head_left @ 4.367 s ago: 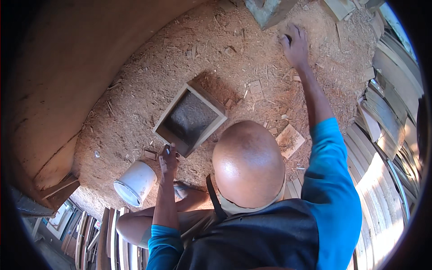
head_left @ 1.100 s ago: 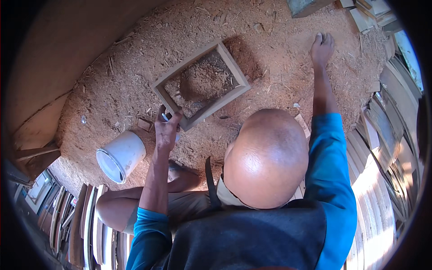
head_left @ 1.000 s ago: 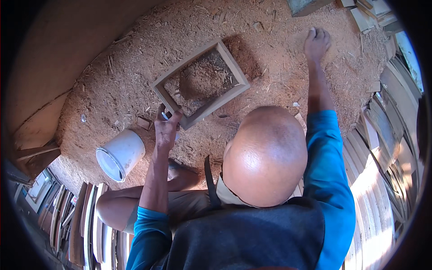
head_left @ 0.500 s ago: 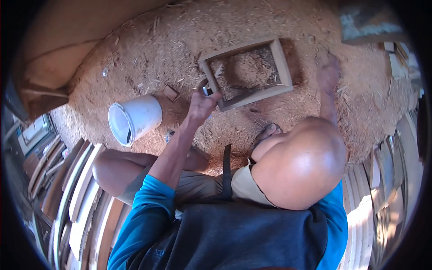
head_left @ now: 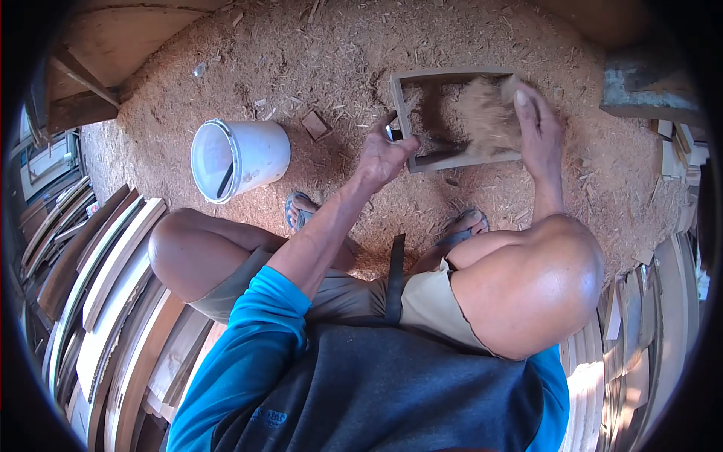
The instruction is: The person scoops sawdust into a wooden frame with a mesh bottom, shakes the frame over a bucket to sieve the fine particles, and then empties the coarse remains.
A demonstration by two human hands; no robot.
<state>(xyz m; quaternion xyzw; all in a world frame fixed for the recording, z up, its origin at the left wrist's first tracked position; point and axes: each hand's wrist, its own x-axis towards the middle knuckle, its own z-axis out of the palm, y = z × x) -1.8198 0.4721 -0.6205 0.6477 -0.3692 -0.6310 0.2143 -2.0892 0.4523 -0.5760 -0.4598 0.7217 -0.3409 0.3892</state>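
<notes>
Head view: the wooden frame (head_left: pixel 403 113), a shallow four-sided box, is beyond the person's feet, right of the middle. Its rails are plain, brownish-grey wood, and loose sawdust (head_left: pixel 486 113) shows inside, blurred toward the right end; whether the frame rests on the ground is hard to tell. The left hand (head_left: pixel 384 157) holds its left rail, fingers closed around the wood (a small pale and dark thing shows between them, too small to name). The right hand (head_left: pixel 542 139) is at the right end, over the sawdust, with its fingers bent; whether they grip anything cannot be told.

To the left, well apart from the frame, is a white bucket (head_left: pixel 263 154) with a dark, narrow piece (head_left: pixel 225 179) inside its mouth. Between the two lies a small brown block (head_left: pixel 316 125) on the chip-strewn ground (head_left: pixel 339 83). Nearer the body, the bare right knee (head_left: pixel 527 286) stands in front of part of the right forearm. Farther out are a worn, blue-streaked block (head_left: pixel 648 87) at upper right and stacked boards (head_left: pixel 113 324) at lower left.
</notes>
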